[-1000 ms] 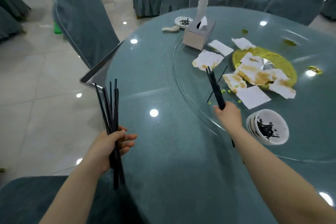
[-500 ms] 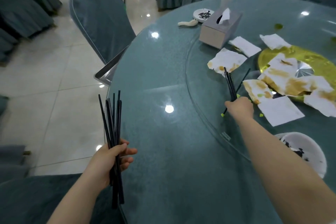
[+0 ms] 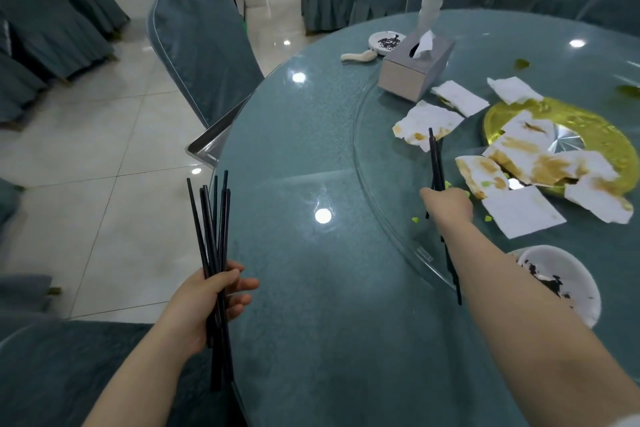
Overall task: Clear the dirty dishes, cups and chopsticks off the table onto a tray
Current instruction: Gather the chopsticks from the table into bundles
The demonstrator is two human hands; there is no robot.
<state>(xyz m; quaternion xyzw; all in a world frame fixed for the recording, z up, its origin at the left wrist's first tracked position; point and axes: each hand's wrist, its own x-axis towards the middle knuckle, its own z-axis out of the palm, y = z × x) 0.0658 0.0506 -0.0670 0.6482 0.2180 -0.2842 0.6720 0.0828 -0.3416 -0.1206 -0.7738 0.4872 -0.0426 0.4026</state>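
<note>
While gripped, chopsticks point upward, away

The round teal desk is showing a glossy glass top that is mirroring the ceiling lights, and the clear glass turntable on it is looking equally smooth. The thin black chopsticks are appearing matt, likely plastic. The stained white paper napkins are lying crumpled and soft. The silvery metal tray is gleaming, the grey-blue cloth chair cover is looking matt, and the pale floor tiles are shining.
</note>
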